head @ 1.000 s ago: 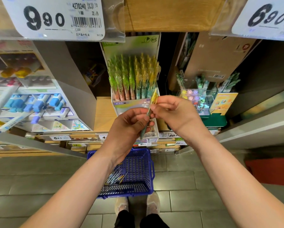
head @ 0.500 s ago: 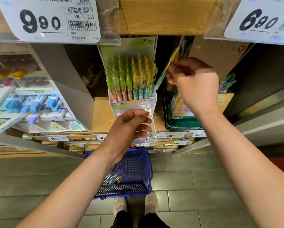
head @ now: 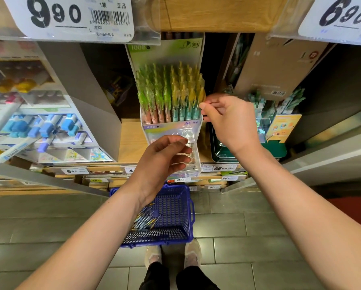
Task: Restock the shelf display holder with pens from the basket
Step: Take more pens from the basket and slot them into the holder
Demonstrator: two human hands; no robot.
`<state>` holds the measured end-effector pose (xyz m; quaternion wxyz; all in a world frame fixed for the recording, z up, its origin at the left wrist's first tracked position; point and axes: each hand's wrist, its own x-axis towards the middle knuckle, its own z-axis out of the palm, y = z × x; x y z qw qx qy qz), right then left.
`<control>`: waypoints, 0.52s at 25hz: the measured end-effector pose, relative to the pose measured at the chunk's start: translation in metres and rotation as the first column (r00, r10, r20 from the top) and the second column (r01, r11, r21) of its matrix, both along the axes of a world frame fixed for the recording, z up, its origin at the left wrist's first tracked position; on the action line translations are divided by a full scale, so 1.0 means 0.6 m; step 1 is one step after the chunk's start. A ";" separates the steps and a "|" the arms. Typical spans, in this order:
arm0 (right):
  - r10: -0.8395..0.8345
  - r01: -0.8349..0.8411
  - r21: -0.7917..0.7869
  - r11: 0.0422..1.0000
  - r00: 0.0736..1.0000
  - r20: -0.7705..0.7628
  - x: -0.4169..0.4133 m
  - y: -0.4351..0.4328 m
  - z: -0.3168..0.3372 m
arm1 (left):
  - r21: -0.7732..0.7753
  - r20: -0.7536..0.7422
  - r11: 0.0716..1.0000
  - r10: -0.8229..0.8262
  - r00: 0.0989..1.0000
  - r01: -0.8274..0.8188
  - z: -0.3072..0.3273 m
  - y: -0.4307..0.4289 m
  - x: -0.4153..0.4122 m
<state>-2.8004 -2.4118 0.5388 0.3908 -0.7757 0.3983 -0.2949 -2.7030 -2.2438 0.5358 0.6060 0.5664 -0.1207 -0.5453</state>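
The display holder (head: 171, 130) stands on the wooden shelf, packed with upright green and yellow pens (head: 169, 95). My right hand (head: 229, 122) is at the holder's right edge, thumb and forefinger pinched at the rightmost yellow pen (head: 202, 94), which stands in the holder's last row. My left hand (head: 165, 158) hovers in front of the holder's clear lower front, fingers loosely curled and holding nothing. Below on the floor sits the blue basket (head: 175, 208) with several loose pens (head: 144, 220) lying at its left side, partly hidden by my left wrist.
A grey display of blue-capped markers (head: 43, 128) stands to the left. A green tray with small items (head: 250, 151) and a brown box (head: 278, 68) stand to the right. Price tags (head: 71, 15) hang from the shelf above. My shoes (head: 173, 256) touch the basket's near side.
My right hand has come down from beside the holder's top, and the yellow pen now stands in the right end of the holder. My left hand has stayed in front of the holder.
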 end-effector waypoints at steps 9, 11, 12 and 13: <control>-0.001 0.010 0.053 0.999 0.986 -0.167 -0.005 0.015 0.028 | 0.008 0.027 1.000 0.013 1.000 -0.013 0.025 0.020 0.006; 0.003 0.025 0.226 0.974 0.993 -0.119 -0.019 0.028 0.041 | 0.006 0.033 1.000 0.012 0.999 -0.012 0.041 0.033 0.003; -0.008 0.032 0.288 0.957 0.996 -0.084 -0.027 0.039 0.046 | 0.008 0.035 1.000 0.019 0.999 -0.019 0.049 0.040 0.001; -0.014 0.031 0.343 0.939 0.998 -0.054 -0.036 0.056 0.055 | 0.011 0.038 1.000 0.029 0.999 -0.029 0.059 0.049 -0.003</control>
